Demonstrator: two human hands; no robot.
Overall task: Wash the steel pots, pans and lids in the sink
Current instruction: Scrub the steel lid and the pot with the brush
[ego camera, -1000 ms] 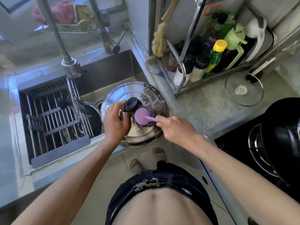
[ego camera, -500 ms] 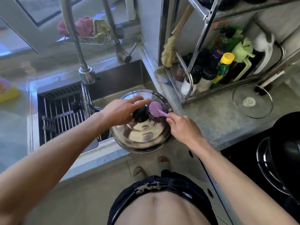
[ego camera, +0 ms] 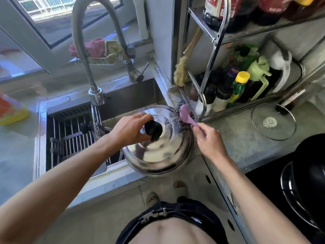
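A large domed steel lid (ego camera: 158,155) hangs over the sink's front right corner. My left hand (ego camera: 130,129) grips its black knob (ego camera: 153,130) from the left. My right hand (ego camera: 209,141) holds the pink handle of a steel-wool scrubber (ego camera: 183,117), whose wire pad presses on the lid's far right rim. Below, in the sink (ego camera: 130,97), part of a steel pot (ego camera: 112,138) with a black knob (ego camera: 84,127) shows under the drying rack (ego camera: 70,134).
A tall faucet (ego camera: 95,92) hangs over the sink's middle. To the right stands a wire shelf (ego camera: 216,43) full of bottles, then a glass lid (ego camera: 273,122) on the counter. Black pans (ego camera: 306,182) sit at the right edge. A brush (ego camera: 181,73) leans by the wall.
The scrubber has moved from beside the knob out to the lid's far right rim. My left hand has shifted its hold on the knob, and the view has tilted upward.
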